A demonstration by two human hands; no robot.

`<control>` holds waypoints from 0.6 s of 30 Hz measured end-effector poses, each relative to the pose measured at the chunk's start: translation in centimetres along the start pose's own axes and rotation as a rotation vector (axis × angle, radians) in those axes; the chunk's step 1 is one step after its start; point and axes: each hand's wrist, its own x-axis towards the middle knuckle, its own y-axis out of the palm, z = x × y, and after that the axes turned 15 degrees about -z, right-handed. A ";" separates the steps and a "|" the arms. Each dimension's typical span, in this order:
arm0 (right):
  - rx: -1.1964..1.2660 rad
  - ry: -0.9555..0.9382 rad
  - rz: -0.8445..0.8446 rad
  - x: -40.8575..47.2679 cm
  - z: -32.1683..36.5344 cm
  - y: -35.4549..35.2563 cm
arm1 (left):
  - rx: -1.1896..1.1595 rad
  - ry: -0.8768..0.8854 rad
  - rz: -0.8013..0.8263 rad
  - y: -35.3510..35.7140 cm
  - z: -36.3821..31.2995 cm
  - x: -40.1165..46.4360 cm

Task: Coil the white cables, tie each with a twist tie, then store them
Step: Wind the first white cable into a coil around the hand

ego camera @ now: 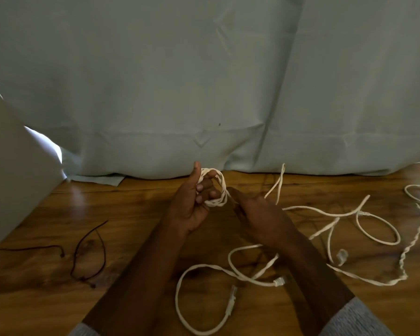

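At frame centre the left hand (192, 202) curls its fingers through a small coil of white cable (216, 187), thumb up. The right hand (255, 212) pinches the coil's edge. Loose white cables (228, 297) sprawl across the brown wooden floor (46, 299) at lower right; thin dark twist ties (90, 253) lie lower left. A pale green curtain (204, 81) hangs behind.

2 bare forearms, grey knit sleeves (354, 318) pushed up.

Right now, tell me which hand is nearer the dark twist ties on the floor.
Left. The left hand is nearer the dark twist ties, holding the coil; the right hand is farther off.
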 end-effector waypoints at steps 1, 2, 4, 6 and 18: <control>-0.006 -0.004 0.005 -0.1 0.1 -0.2 | -0.011 0.004 0.012 0.1 -0.2 -0.2; -0.009 -0.004 0.010 -0.1 0.3 -0.4 | -0.016 0.011 0.025 0.2 -0.4 -0.3; -0.021 0.005 0.033 0.1 0.5 -0.7 | -0.031 0.027 0.051 0.4 -0.7 -0.5; 0.000 0.012 0.075 0.1 0.7 -0.7 | -0.049 0.038 0.075 0.4 -0.8 -0.6; -0.203 -0.090 0.317 -0.1 0.6 -0.3 | -0.067 0.387 -0.163 1.8 -0.6 0.4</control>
